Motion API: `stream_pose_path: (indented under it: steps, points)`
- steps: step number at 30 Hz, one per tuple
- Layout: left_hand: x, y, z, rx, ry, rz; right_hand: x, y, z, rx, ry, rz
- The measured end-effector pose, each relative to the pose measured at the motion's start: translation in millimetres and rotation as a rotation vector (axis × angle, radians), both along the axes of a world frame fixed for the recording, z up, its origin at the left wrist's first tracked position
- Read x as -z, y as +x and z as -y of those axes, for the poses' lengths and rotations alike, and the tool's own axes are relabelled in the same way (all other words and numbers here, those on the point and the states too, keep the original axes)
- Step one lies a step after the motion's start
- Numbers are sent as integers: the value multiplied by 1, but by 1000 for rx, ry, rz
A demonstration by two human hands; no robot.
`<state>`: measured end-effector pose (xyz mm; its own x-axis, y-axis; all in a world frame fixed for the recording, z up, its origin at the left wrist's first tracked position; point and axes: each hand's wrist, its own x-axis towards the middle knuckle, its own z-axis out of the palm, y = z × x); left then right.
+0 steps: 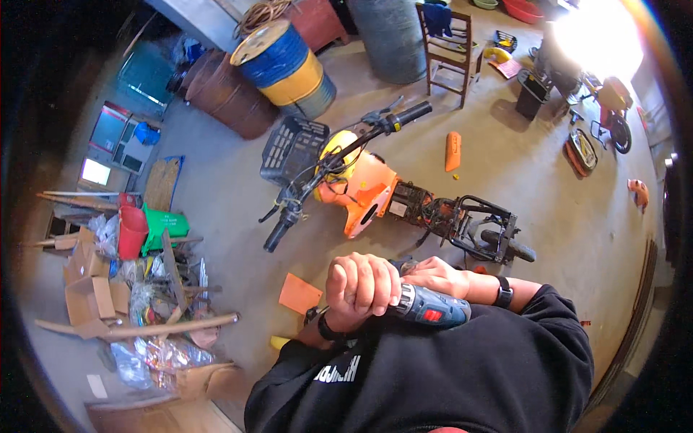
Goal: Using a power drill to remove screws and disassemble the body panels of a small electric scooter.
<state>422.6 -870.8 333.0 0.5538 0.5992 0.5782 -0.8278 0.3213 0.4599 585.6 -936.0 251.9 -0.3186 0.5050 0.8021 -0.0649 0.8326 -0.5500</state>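
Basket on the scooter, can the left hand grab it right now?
Probably not: the left hand seems wrapped around the front end of the drill, and the basket sits beyond the handlebars.

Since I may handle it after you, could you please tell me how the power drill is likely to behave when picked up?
The power drill is probably stiff, as it looks made of hard moulded plastic. It may feel rather heavy for its size, being thick and solid-looking. Laid on its side, it could rock a little, since it looks rounded.
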Motion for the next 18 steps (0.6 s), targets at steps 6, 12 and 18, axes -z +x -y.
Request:
stream_pose_path:
  steps: [6, 12, 18]
  points:
    - [7, -11, 4, -90, -105, -12, -2, 0, -9, -85, -49, 61]
    - [24, -6, 17, -223, -358, -60, 31, 1, 2, -161, -195, -33]
    - [48, -7, 24, -272, -527, -267, 51, 12, -1, -28, -108, 58]
